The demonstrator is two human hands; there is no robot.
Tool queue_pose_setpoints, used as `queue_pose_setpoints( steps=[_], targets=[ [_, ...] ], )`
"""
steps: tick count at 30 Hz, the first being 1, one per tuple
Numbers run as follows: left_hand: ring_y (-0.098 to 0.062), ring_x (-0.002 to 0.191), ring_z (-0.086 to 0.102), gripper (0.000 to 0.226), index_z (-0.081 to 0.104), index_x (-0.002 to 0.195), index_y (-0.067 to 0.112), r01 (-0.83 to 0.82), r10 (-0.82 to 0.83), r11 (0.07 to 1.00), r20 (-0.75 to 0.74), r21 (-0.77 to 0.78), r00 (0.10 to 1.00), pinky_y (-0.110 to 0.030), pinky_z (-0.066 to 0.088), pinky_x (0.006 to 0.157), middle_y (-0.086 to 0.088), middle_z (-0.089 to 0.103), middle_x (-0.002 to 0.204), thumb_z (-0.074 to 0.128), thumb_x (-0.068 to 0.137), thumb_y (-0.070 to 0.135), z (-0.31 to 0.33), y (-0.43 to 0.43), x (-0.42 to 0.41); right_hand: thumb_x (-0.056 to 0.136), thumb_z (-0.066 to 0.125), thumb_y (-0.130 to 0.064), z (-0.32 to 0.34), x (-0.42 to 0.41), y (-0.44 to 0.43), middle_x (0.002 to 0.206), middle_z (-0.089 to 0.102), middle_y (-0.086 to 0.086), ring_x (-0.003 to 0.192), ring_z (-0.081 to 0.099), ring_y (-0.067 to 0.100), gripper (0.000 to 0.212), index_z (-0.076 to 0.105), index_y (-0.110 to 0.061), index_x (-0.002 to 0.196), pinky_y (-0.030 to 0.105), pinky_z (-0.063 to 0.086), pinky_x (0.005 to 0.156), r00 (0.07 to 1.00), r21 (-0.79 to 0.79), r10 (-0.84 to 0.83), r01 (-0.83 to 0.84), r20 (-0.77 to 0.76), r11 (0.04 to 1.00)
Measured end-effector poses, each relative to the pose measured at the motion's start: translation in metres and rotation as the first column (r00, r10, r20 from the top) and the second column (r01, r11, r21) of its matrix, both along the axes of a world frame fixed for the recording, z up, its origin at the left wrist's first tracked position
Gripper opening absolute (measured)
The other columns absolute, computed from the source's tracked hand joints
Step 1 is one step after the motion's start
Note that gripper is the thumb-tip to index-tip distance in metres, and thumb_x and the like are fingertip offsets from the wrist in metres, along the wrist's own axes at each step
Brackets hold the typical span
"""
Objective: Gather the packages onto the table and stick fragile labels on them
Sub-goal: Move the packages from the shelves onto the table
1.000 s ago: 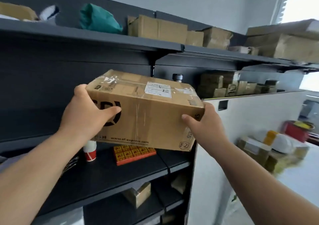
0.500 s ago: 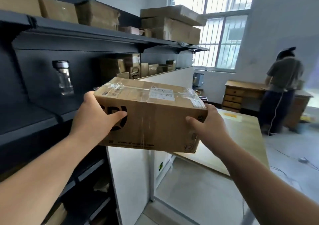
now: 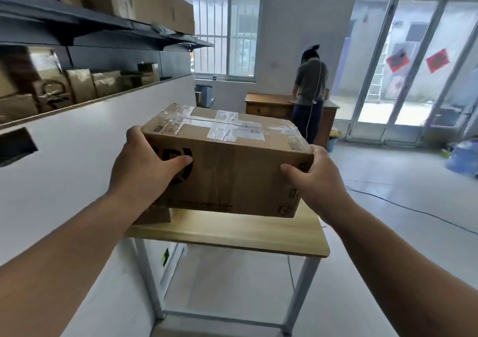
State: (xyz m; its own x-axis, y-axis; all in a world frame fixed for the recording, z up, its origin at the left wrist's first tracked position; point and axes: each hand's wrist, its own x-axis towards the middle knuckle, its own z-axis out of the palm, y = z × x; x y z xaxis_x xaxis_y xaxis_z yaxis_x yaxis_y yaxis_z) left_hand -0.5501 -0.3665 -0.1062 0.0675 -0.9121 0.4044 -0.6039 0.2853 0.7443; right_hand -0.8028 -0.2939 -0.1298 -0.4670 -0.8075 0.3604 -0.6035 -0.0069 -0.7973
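package (image 3: 232,166) clamped between left hand (image 3: 144,166) and right hand (image 3: 314,181), seemingly above table (image 3: 232,233).

The bare left hand (image 3: 144,171) wears no glove or ring. The bare right hand (image 3: 314,181) is the same. Both forearms are without sleeves.

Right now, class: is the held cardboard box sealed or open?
Sealed: clear tape runs across the closed top flaps of the cardboard box.

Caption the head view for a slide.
Left hand and right hand carry a taped cardboard box above a wooden table.
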Motion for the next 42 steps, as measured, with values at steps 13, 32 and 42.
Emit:
queue_pose_setpoints(
  steps=[13,32,42],
  targets=[
    [-0.024,0.109,0.053,0.088,0.029,0.134,0.014,0.087,-0.086,0.995,-0.03,0.045,0.996,-0.035,0.047,0.084,-0.002,0.054,0.121,0.08,0.069,0.042,-0.031,-0.086,-0.191,0.086,0.069,-0.028,-0.017,-0.189,-0.062,0.117,0.054,-0.007,0.111,0.054,0.019,0.057,0.04,-0.018,0.133,0.043,0.052,0.093,0.999,0.05,-0.04,0.041,-0.009,0.998],
    [-0.018,0.1,0.053,0.085,0.032,0.132,0.014,0.017,-0.014,0.999,-0.081,0.041,0.997,-0.033,0.045,0.078,0.004,0.054,0.112,0.082,0.067,0.039,-0.05,-0.171,-0.292,0.083,0.07,-0.031,-0.033,-0.3,-0.168,0.111,0.055,-0.011,0.102,0.055,0.014,0.055,0.041,-0.023,0.129,0.044,0.053,0.09,0.999,0.077,0.032,-0.033,0.004,0.996],
    [-0.022,0.1,0.056,0.086,0.033,0.132,0.014,-0.149,0.156,0.985,-0.081,0.086,0.984,-0.032,0.043,0.074,0.002,0.056,0.113,0.083,0.066,0.039,-0.083,-0.199,-0.335,0.081,0.071,-0.031,-0.059,-0.353,-0.234,0.106,0.058,-0.011,0.099,0.058,0.015,0.051,0.044,-0.027,0.125,0.043,0.054,0.086,0.986,0.137,0.168,-0.164,-0.015,0.977]
  ],
)
